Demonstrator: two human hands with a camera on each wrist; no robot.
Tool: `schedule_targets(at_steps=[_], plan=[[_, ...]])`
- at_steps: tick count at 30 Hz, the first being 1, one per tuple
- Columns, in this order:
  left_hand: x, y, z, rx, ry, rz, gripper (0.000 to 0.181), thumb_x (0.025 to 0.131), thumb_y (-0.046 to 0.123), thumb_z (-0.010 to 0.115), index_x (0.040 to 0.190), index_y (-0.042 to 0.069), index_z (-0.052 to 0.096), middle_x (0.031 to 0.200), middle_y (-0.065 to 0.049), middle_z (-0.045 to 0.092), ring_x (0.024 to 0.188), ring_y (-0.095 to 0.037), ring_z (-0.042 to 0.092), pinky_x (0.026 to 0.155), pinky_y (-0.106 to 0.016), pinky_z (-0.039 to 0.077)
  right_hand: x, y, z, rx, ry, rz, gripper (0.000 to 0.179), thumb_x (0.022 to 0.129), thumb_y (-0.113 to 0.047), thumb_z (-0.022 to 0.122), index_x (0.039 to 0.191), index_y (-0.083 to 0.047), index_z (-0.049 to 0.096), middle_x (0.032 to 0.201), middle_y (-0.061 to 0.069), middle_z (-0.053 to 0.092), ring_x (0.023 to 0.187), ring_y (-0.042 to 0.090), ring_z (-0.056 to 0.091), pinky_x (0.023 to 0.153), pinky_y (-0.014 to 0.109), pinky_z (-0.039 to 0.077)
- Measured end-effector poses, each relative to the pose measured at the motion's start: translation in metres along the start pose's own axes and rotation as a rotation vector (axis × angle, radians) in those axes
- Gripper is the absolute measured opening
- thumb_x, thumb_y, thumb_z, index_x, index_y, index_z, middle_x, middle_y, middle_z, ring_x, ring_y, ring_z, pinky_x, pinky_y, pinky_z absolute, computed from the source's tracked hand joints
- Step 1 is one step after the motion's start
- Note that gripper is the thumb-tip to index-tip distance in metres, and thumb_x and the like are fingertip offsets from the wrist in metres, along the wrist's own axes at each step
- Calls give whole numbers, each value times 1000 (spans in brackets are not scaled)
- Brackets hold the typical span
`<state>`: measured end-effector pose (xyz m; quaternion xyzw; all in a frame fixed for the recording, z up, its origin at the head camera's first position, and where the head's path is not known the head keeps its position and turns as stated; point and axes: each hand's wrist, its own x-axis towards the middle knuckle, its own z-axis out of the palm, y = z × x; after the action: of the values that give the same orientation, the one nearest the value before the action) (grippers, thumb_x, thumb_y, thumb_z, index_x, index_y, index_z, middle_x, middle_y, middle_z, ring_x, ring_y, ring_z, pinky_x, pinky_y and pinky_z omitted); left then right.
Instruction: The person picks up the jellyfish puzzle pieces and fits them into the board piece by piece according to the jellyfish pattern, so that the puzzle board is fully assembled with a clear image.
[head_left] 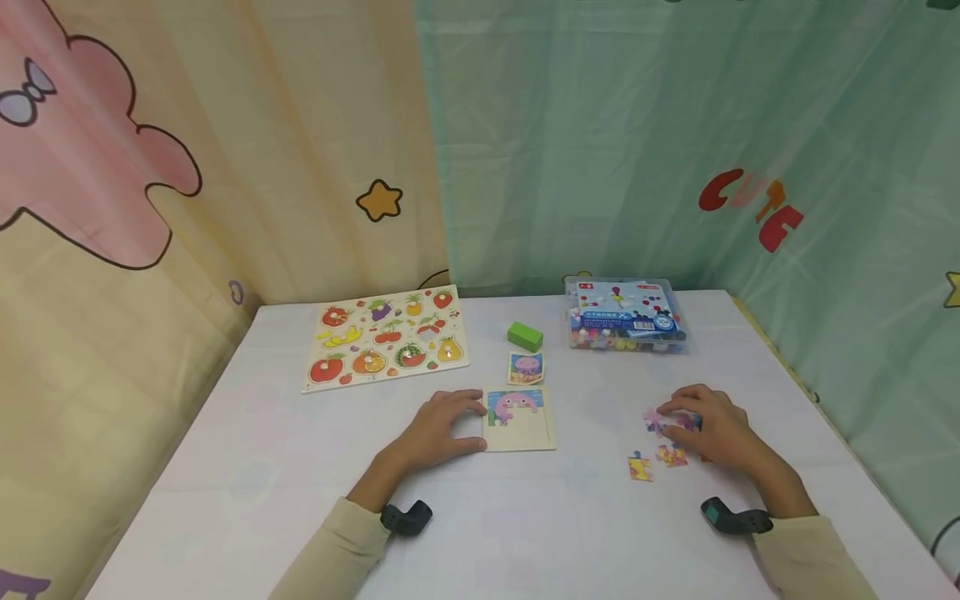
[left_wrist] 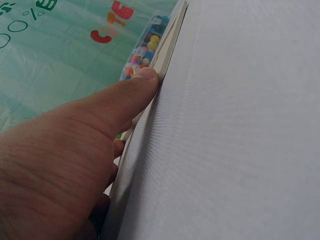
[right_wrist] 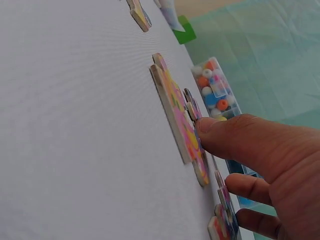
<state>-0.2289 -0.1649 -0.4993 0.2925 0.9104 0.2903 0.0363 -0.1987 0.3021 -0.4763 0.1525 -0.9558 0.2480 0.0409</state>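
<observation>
A small wooden puzzle board (head_left: 531, 433) lies on the table, its upper part filled with a pink cartoon animal picture, the rest bare wood. My left hand (head_left: 438, 429) rests at its left side, thumb and forefinger spread along the edge. In the left wrist view the thumb (left_wrist: 145, 77) lies right at the board's edge. My right hand (head_left: 712, 427) is over loose jigsaw pieces, its thumb and fingers apart around a pink piece (head_left: 652, 420). The right thumb tip (right_wrist: 207, 131) is close behind a yellow-pink piece (right_wrist: 172, 105). The hand partly hides several pieces.
Nearer me lie a yellow piece (head_left: 641, 467) and an orange-yellow piece (head_left: 672, 455). Behind the board are a picture card (head_left: 526, 368) and a green block (head_left: 525, 336). A fruit puzzle board (head_left: 390, 383) stands back left, a clear bead box (head_left: 626, 317) back right.
</observation>
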Motion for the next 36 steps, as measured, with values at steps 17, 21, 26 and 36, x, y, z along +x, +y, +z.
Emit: schedule_targets(at_steps=[17, 21, 26, 36], plan=[[2, -1, -1, 3, 6, 17, 46, 89, 46, 76, 127, 23, 64, 153, 1, 48, 136, -27, 41, 108, -54, 33, 2, 5, 0, 23, -19, 31, 22, 87, -20, 81, 108, -16, 75, 128, 14, 55, 119, 45, 44, 88, 67, 28], [2, -1, -2, 1, 3, 17, 46, 89, 45, 76, 127, 23, 64, 152, 0, 48, 136, -28, 41, 107, -54, 34, 2, 4, 1, 28, -23, 44, 23, 87, -20, 80, 109, -14, 75, 129, 15, 56, 121, 46, 43, 89, 68, 28], [1, -1, -2, -6, 2, 25, 46, 89, 45, 76, 127, 22, 64, 152, 0, 48, 136, -28, 41, 108, -54, 33, 3, -1, 0, 52, 23, -34, 23, 86, -19, 83, 107, -14, 75, 123, 12, 60, 118, 42, 50, 89, 64, 33], [1, -1, -2, 2, 1, 18, 46, 89, 46, 76, 127, 23, 64, 153, 1, 48, 136, -27, 41, 109, -52, 32, 36, -43, 15, 184, 8, -225, 24, 88, -12, 80, 111, -15, 71, 107, -8, 66, 101, 16, 64, 88, 38, 53]])
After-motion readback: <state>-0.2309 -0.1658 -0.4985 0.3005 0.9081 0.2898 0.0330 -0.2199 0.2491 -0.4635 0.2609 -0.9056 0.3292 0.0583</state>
